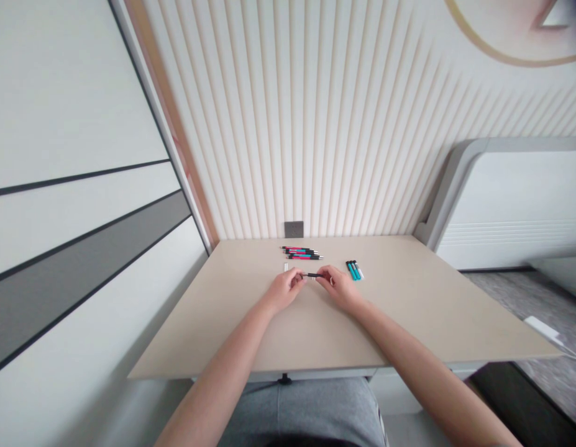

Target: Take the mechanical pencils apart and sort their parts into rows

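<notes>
Left hand: (283,290) thumb and fingers pinched on the near-left end of the slim black piece, wrist low over the tabletop
White strips: (286,267) small, lying just beyond the left hand
Pens: (301,253) loose bunch, black with red and teal parts, lying roughly crosswise beyond both hands, exact count unclear
Slim black piece: (312,275) between the hands, roughly level, gripped at both ends; looks pen-like, paler toward its left end, cannot tell if one part or two
Step in hand: seems to be two-handed handling of this piece, fingertips only
Next move calls for: likely a light pinch at each end, both ends kept in line
Right hand: (341,288) fingers pinched on the right end, gap left between the two hands
Short teal-and-black pieces: (353,270) side by side just right of the right hand, a whitish one at the row's right end
Wardrobe: (77,112) pale, dark trim, grey band, far left
Tabletop: (199,335) beige, smooth, against the wall
Wall: (250,124) cream, vertical ribs
Outlet: (294,229) dark, just above the table's back edge
Headboard: (516,205) white and grey, right
Floor: (502,292) greyish, mottled
</notes>
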Action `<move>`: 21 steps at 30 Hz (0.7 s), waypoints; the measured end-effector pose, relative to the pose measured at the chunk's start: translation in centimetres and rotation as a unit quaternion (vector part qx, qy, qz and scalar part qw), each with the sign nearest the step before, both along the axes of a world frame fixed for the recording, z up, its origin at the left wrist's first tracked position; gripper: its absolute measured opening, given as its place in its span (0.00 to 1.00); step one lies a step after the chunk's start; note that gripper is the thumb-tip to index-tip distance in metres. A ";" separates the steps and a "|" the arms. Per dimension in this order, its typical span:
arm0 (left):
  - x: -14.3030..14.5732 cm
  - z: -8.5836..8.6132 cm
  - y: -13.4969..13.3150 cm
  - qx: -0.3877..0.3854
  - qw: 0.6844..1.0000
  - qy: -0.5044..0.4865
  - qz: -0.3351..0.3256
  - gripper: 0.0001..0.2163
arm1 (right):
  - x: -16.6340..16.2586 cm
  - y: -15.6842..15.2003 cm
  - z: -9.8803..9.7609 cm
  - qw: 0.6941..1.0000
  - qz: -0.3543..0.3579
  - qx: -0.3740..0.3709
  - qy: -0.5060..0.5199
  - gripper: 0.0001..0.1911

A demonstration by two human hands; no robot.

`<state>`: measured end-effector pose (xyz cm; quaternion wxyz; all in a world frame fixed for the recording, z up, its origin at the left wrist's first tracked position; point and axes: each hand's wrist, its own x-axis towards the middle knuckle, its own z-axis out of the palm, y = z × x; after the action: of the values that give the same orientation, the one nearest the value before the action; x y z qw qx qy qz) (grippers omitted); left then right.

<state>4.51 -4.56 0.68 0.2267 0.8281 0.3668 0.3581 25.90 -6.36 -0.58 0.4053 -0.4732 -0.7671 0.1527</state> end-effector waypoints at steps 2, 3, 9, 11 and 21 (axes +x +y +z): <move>0.0 -0.1 0.1 0.016 1.000 0.014 -0.003 0.09 | 0.0 0.0 0.0 1.000 0.004 -0.003 -0.007 0.08; -0.1 -0.1 0.1 0.026 0.999 0.027 -0.003 0.10 | 0.0 0.0 0.0 1.000 0.007 -0.002 -0.010 0.08; -0.2 -0.1 0.3 0.065 0.994 0.085 -0.017 0.18 | -0.1 -0.3 0.2 0.998 0.049 -0.015 -0.033 0.09; -0.2 -0.1 0.3 0.077 0.992 0.094 -0.018 0.19 | 0.0 -0.5 0.3 0.997 0.066 -0.018 -0.046 0.10; -0.1 -0.5 0.5 0.039 0.995 0.087 0.011 0.22 | -0.2 -0.5 0.2 0.996 0.042 0.030 -0.068 0.08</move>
<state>4.41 -4.08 0.22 0.1577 0.8602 0.3798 0.3014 25.73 -6.82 -0.34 0.3590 -0.4373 -0.8166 0.1141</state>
